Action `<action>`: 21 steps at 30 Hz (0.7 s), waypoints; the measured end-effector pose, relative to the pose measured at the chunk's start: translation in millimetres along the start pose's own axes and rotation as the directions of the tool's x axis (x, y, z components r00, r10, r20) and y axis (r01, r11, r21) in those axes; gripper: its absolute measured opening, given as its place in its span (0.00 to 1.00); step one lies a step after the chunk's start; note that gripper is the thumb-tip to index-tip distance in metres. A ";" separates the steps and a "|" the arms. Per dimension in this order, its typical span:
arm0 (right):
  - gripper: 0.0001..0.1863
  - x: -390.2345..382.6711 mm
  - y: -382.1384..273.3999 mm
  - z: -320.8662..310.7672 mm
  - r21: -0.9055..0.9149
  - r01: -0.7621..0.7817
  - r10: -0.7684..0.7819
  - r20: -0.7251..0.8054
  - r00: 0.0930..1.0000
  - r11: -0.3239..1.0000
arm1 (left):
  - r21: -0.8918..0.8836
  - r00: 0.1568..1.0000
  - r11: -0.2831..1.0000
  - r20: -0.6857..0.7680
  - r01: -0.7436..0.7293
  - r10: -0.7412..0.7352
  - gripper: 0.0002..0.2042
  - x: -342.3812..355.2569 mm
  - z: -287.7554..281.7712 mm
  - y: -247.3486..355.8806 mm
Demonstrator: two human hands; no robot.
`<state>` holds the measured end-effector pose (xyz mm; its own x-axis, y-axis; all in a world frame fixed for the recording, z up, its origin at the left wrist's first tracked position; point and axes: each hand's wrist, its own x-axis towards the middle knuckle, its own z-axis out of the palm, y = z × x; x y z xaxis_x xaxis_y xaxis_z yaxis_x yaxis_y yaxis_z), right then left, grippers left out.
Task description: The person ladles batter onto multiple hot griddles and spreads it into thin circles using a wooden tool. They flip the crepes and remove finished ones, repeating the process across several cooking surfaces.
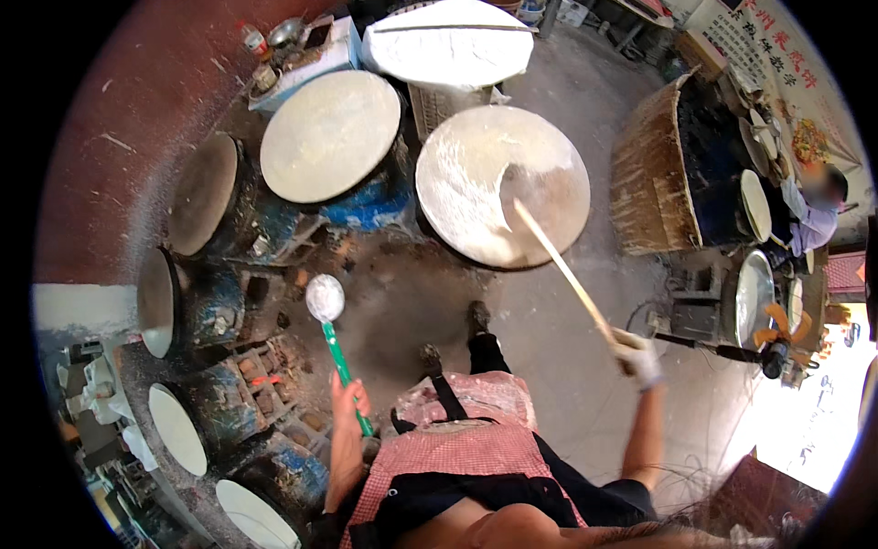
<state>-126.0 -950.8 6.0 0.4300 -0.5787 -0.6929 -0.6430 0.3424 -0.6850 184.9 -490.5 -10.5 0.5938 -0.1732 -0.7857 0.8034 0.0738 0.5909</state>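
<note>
Grips a long, green-handled ladle (339,359) with a round, white-coated bowl (326,298) in the bare left hand (348,403), with fingers clamped around the handle and the forearm (344,462) angled upward. Holds it bowl-end forward, well apart from the round, flat pan (462,183) thinly coated in white. Reaches out rightward with a bent elbow, clamping the fingers of the right hand (635,355) (in a whitish glove (647,359)) on a slender, pale wooden stick (563,270) — slanting it forward and left. Points its far tip over the pan's browner patch (549,197) — cannot tell whether touching.
</note>
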 end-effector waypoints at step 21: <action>0.17 36.2 18.5 264.0 -0.307 0.433 -0.528 -0.396 0.752 0.847 | -0.077 0.961 0.989 0.239 -0.124 0.139 0.22 -48.4 -29.3 5.2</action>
<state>45.0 -770.0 -91.2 0.4117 -0.9086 -0.0704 -0.5535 -0.1879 -0.8114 161.6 -453.0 25.3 0.6720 -0.3906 -0.6292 0.7244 0.1702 0.6680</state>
